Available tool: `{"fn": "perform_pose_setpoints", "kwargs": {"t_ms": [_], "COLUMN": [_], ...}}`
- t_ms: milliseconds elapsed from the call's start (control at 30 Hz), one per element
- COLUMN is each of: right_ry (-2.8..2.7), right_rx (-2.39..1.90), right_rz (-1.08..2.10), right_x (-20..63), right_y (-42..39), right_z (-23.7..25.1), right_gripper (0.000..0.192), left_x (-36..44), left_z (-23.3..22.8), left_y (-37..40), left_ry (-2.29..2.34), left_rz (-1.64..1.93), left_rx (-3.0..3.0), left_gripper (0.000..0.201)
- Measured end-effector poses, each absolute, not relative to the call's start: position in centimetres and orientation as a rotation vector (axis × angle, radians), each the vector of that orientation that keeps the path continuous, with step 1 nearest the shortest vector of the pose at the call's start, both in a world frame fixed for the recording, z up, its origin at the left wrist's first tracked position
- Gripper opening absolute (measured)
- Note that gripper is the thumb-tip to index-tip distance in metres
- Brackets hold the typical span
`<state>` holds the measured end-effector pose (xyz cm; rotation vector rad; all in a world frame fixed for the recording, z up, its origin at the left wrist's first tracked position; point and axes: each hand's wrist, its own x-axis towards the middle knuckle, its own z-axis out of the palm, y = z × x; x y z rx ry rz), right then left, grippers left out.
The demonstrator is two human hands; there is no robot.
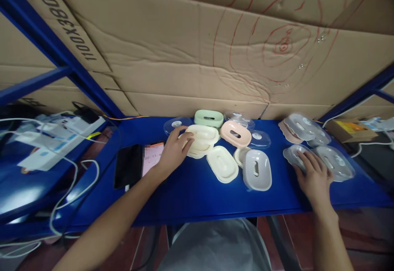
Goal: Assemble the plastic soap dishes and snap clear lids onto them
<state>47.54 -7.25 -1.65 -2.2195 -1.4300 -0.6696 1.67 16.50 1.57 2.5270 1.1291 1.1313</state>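
Note:
My left hand (176, 147) curls its fingers over the left edge of a cream oval tray (205, 133), the top one of a small stack. Just right of that stack, another cream tray (222, 164) lies flat. A grey soap dish (257, 169) with a slot in its middle sits nearer the front edge. Behind are a pink soap dish (235, 133) and a green one (209, 118). On the right, my right hand (314, 176) closes its thumb and fingers on a clear lid (294, 154); the fingers partly hide it. More clear lids (334, 162) lie beside this hand.
Two phones, one dark (127, 166) and one lit (150, 156), lie on the blue table (197, 199) by my left forearm. Power strips and white cables (58, 140) crowd the left side. Cardboard (169, 58) walls the back. A small carton (353, 129) stands far right.

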Motion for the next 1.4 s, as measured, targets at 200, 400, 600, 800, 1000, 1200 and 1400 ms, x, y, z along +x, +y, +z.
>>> {"fn": "perform_pose_setpoints", "kwargs": {"t_ms": [200, 400, 600, 800, 1000, 1200, 1400], "right_ry": [-1.449, -1.341, -1.968, -2.363, -2.107, -2.136, -2.225], "right_rx": [-2.084, -1.73, -1.245, -1.032, -1.078, -1.279, -1.11], "right_rz": [-0.582, -0.325, -0.164, 0.019, 0.365, 0.125, 0.196], "right_x": [46.1, 42.9, 31.1, 26.2, 29.5, 29.8, 28.8], "right_y": [-6.0, -2.7, 1.9, 5.8, 12.4, 16.1, 14.4], "right_z": [-1.0, 4.3, 9.6, 11.9, 12.7, 9.2, 10.2], "right_gripper": [0.049, 0.048, 0.049, 0.043, 0.043, 0.04, 0.04], "left_x": [2.5, 3.1, 3.2, 2.5, 3.0, 2.9, 2.7], "left_z": [1.5, 3.1, 3.7, 4.3, 4.2, 4.0, 3.5], "left_y": [14.7, 12.7, 12.0, 12.9, 13.2, 14.2, 14.4], "left_ry": [1.05, 0.896, 0.478, 0.517, 0.668, 0.816, 0.833], "left_rz": [1.045, 1.125, 0.866, 0.833, 0.932, 0.985, 0.991], "left_rx": [2.63, 2.35, 1.464, 1.369, 1.323, 1.214, 1.182], "left_gripper": [0.027, 0.029, 0.106, 0.11, 0.108, 0.107, 0.104]}}
